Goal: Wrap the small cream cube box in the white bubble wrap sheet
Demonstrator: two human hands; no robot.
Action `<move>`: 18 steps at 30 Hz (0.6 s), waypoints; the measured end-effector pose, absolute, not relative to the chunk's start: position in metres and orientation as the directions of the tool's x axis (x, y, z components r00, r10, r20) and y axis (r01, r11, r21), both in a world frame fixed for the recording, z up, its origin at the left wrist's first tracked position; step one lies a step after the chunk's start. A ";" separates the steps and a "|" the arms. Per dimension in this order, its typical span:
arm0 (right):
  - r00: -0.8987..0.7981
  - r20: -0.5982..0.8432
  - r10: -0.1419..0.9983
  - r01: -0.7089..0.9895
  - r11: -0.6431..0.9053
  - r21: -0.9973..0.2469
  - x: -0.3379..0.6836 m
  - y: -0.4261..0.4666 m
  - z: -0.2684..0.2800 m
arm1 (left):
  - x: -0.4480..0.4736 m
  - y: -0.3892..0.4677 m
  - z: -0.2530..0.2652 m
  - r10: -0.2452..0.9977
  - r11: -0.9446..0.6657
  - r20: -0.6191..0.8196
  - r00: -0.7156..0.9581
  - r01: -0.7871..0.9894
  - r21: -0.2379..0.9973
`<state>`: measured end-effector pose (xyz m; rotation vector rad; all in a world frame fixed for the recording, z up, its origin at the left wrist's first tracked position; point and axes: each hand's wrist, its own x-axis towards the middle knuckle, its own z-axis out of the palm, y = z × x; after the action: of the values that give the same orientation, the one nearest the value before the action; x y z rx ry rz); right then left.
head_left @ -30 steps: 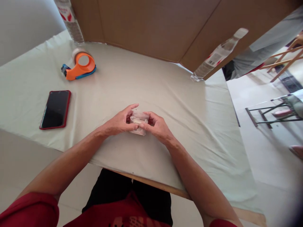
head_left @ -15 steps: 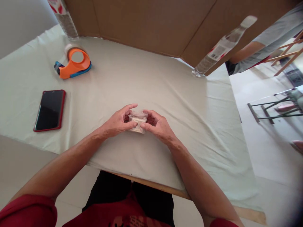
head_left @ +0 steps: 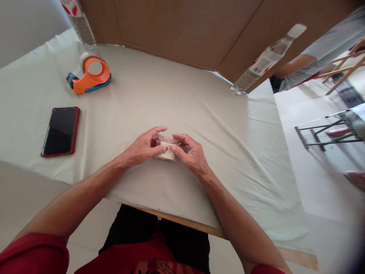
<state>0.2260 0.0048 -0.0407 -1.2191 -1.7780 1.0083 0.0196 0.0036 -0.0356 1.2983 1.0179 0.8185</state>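
Observation:
A small, pale, flat packet (head_left: 168,153) in clear plastic lies between my hands over the cloth, close to the table's front edge. Faint printing shows on its upper face, too small to read. My left hand (head_left: 144,147) curls around the left side, its thumb on the face and its index finger stretched beyond the far edge. On the opposite side my right hand (head_left: 191,152) holds the packet, thumb pressed on top. Crinkled plastic film (head_left: 169,140) sticks up at the far edge, and the fingertips behind it are partly hidden.
A phone (head_left: 61,131) and an orange tape dispenser (head_left: 92,76) lie on the left of the cloth-covered table (head_left: 176,99). Two plastic bottles, left (head_left: 81,28) and right (head_left: 264,62), stand by a cardboard panel (head_left: 176,30). Another person's arm (head_left: 296,65) shows at right.
The plastic film at the packet's far edge has been pressed lower. My right thumb has shifted slightly left and up on the face. Both hands keep their hold.

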 end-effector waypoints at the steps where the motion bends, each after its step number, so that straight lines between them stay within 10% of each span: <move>1: -0.264 0.168 0.950 0.367 0.260 -0.893 0.225 0.005 -0.040 | 0.020 0.004 -0.035 0.922 0.117 -0.133 0.363 0.067 0.991; 18: -0.232 0.473 0.850 0.348 0.527 -0.776 0.208 0.000 -0.043 | 0.022 0.005 -0.029 0.928 0.092 -0.128 0.350 0.116 0.989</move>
<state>0.2079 0.0003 -0.0427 -0.9959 -1.8089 0.6571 0.0222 0.0049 -0.0292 1.3467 1.0551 0.8103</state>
